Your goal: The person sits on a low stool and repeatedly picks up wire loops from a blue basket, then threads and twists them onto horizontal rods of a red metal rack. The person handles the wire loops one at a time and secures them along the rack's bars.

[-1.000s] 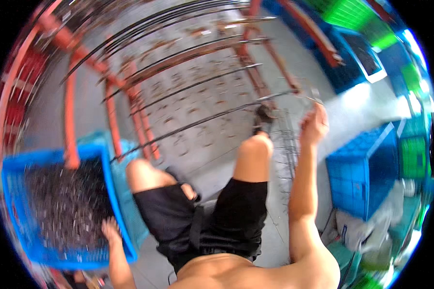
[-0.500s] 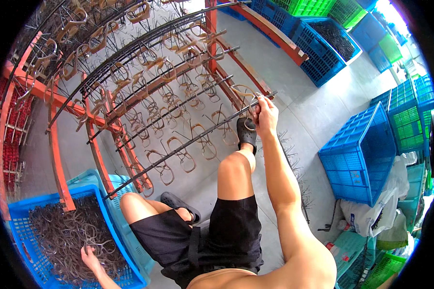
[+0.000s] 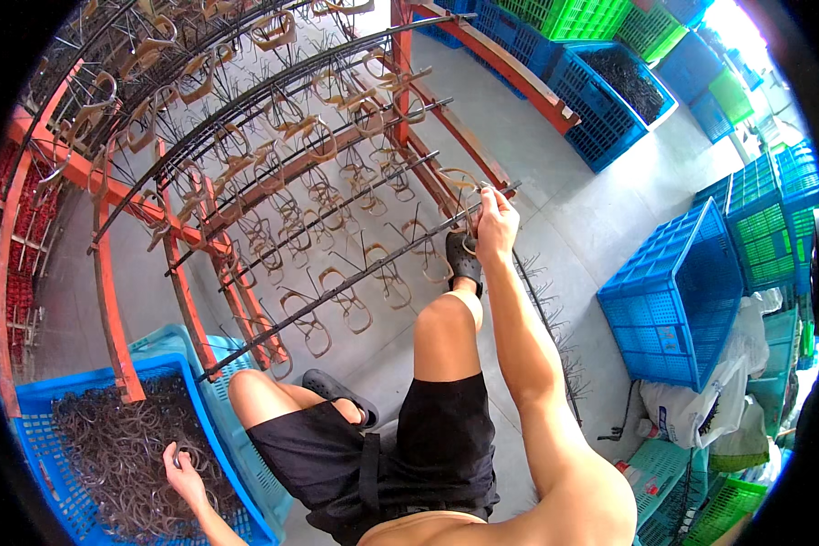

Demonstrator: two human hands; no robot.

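My right hand [image 3: 496, 226] is at the right end of a long black bar [image 3: 373, 268], its fingers pinching a brown eyeglass frame [image 3: 461, 175] beside the bar tip. More frames of this kind, one of them a brown eyeglass frame [image 3: 346, 305], hang on thin wires from the same bar. At lower left, my left hand [image 3: 186, 475] is over a blue basket [image 3: 262, 528] heaped with loose brown frames [image 3: 118, 455]. Its fingers are curled together; what they hold blends into the pile.
An orange metal rack [image 3: 177, 282] carries several more loaded bars. A tipped blue crate [image 3: 642, 314] stands on the right near white plastic bags [image 3: 701, 405]. At the back sits a blue crate [image 3: 601, 136] of dark pieces. A spiked bar [image 3: 555, 341] lies beside my right arm.
My left hand has shifted slightly up and to the right over the basket. My right hand has moved a little left and down at the bar's end, keeping its frame.
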